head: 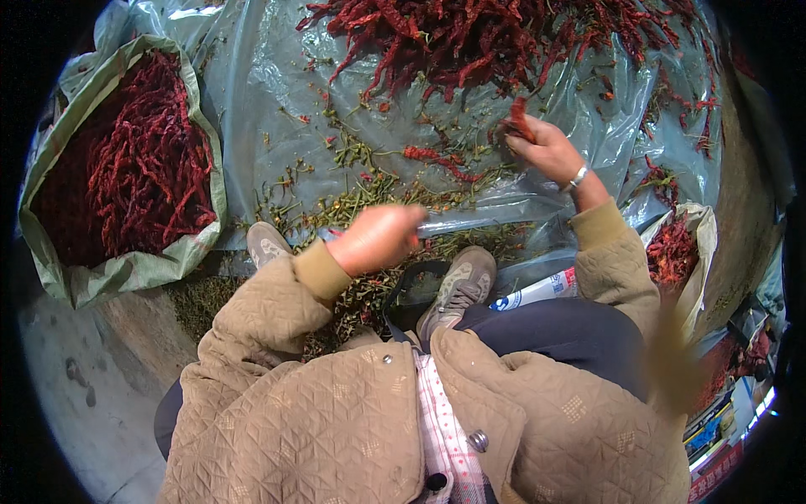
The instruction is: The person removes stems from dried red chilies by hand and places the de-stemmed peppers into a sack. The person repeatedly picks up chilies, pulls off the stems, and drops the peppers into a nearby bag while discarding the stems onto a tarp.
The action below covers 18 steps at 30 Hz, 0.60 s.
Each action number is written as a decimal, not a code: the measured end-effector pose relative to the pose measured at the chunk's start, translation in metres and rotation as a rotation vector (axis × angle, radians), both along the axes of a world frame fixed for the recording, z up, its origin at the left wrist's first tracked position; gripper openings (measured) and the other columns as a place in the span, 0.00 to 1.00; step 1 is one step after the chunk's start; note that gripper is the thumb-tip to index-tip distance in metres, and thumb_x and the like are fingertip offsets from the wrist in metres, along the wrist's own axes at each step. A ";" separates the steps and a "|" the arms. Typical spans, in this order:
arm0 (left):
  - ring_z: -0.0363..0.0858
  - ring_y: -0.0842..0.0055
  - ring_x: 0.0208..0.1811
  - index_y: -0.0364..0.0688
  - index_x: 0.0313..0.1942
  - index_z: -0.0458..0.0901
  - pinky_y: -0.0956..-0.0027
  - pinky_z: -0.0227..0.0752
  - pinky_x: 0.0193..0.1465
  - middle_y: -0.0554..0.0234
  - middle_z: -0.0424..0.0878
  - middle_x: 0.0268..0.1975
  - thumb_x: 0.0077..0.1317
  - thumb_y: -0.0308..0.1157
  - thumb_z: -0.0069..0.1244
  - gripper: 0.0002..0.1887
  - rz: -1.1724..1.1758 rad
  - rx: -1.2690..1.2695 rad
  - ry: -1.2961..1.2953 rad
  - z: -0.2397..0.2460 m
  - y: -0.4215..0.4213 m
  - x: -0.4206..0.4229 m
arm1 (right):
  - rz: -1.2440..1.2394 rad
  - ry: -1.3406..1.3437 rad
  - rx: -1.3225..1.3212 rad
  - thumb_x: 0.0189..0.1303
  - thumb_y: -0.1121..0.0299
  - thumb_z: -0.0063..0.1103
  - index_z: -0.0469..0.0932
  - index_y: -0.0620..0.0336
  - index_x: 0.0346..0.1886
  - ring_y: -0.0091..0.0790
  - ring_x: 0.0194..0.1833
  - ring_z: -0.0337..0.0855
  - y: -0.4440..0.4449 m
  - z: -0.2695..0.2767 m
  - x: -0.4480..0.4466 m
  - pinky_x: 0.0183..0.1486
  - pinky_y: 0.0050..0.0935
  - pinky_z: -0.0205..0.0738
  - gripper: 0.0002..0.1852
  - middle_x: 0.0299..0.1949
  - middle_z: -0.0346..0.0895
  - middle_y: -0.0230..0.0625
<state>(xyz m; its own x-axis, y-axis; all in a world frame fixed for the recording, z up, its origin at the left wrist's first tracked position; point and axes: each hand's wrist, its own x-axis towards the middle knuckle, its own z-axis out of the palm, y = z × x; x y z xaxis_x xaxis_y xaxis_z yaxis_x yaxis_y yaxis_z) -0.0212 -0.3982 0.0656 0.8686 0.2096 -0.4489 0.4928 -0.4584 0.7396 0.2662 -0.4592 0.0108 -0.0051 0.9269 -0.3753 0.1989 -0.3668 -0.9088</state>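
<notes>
My right hand [546, 151], with a bracelet at the wrist, grips a dried red chili pepper [519, 120] just below the big chili pile [441, 41]. Blurred by motion, my left hand [381, 238] is curled over the near edge of the plastic sheet [271, 94]. A bit of red shows by its fingers; the blur hides whether it is held. Between the hands and the pile, loose chilies [441, 160] lie among scattered green stems [359, 154].
A wide woven sack [211, 151] of dried chilies stands at the left. At the right is a smaller white sack [705, 236] with red chili pieces. My shoes [469, 277] rest at the sheet's near edge, beside a printed bag [541, 290]. Stem debris [208, 302] covers the floor.
</notes>
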 end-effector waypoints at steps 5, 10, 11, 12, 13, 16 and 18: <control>0.75 0.60 0.27 0.35 0.28 0.73 0.64 0.67 0.30 0.49 0.74 0.25 0.50 0.26 0.54 0.08 0.487 0.303 -0.078 -0.005 0.051 0.020 | -0.088 -0.477 0.000 0.49 0.63 0.60 0.73 0.61 0.36 0.47 0.30 0.75 0.016 -0.016 -0.023 0.34 0.37 0.69 0.14 0.29 0.75 0.46; 0.76 0.55 0.32 0.40 0.27 0.72 0.57 0.70 0.32 0.53 0.74 0.31 0.49 0.28 0.52 0.07 0.248 0.516 -0.015 -0.038 0.039 0.039 | -0.047 -0.590 0.137 0.47 0.65 0.60 0.71 0.62 0.28 0.52 0.31 0.74 0.011 -0.035 -0.035 0.33 0.42 0.68 0.12 0.27 0.74 0.48; 0.76 0.54 0.32 0.40 0.27 0.72 0.56 0.70 0.32 0.52 0.74 0.32 0.49 0.28 0.52 0.07 0.243 0.502 -0.013 -0.043 0.039 0.037 | -0.062 -0.506 0.149 0.47 0.65 0.61 0.72 0.62 0.28 0.50 0.30 0.75 0.008 -0.036 -0.029 0.33 0.41 0.68 0.12 0.27 0.74 0.48; 0.75 0.54 0.32 0.40 0.27 0.73 0.56 0.70 0.32 0.51 0.74 0.32 0.49 0.29 0.53 0.07 0.238 0.489 -0.009 -0.041 0.044 0.034 | -0.163 -0.246 0.100 0.48 0.65 0.61 0.73 0.63 0.29 0.41 0.27 0.75 0.008 -0.027 -0.023 0.33 0.38 0.69 0.12 0.26 0.75 0.44; 0.75 0.54 0.32 0.40 0.27 0.73 0.56 0.70 0.32 0.50 0.73 0.32 0.48 0.29 0.53 0.07 0.234 0.474 -0.002 -0.038 0.047 0.031 | -0.200 -0.170 0.126 0.51 0.65 0.59 0.73 0.64 0.32 0.29 0.26 0.74 0.007 -0.025 -0.018 0.31 0.31 0.70 0.12 0.26 0.76 0.36; 0.73 0.57 0.31 0.36 0.27 0.72 0.60 0.67 0.33 0.50 0.73 0.29 0.48 0.28 0.55 0.09 0.274 0.295 -0.042 -0.027 0.057 0.023 | -0.258 0.410 -0.179 0.56 0.70 0.54 0.71 0.64 0.41 0.23 0.31 0.72 0.005 0.010 -0.004 0.33 0.20 0.68 0.11 0.31 0.74 0.33; 0.72 0.66 0.28 0.34 0.28 0.72 0.67 0.66 0.31 0.53 0.73 0.26 0.50 0.28 0.56 0.10 0.284 0.184 -0.023 -0.020 0.057 0.025 | -0.312 0.588 -0.171 0.56 0.71 0.53 0.70 0.64 0.42 0.24 0.31 0.72 0.003 0.018 -0.008 0.33 0.21 0.68 0.11 0.31 0.73 0.35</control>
<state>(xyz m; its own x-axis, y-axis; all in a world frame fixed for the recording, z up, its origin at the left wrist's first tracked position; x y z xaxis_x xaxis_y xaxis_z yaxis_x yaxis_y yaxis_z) 0.0041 -0.3413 0.0455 0.7731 0.5208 -0.3621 0.6044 -0.4319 0.6695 0.2580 -0.4557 0.0285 0.0052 0.8462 -0.5328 -0.4484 -0.4742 -0.7577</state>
